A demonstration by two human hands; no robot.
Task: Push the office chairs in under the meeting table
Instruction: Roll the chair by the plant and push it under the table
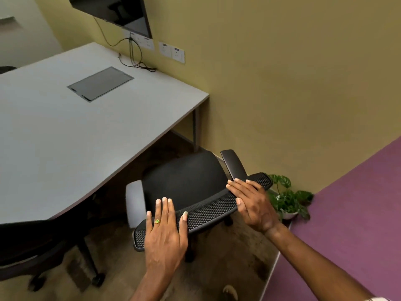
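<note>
A black office chair [184, 179] with a mesh backrest stands just off the near right edge of the grey meeting table [65, 131], its seat outside the tabletop. My left hand [166, 233] lies flat over the left part of the backrest's top edge, fingers spread, a green ring on one finger. My right hand [252, 202] rests on the right end of the same edge, fingers over the mesh. A second black chair [39, 253] sits at the lower left, partly tucked under the table.
A yellow wall [282, 83] runs close behind the chair, with sockets and cables. A potted plant [286, 196] stands on the floor in the corner beside a purple wall [347, 213]. A screen [115, 11] hangs above the table. A table leg [196, 129] stands near the chair.
</note>
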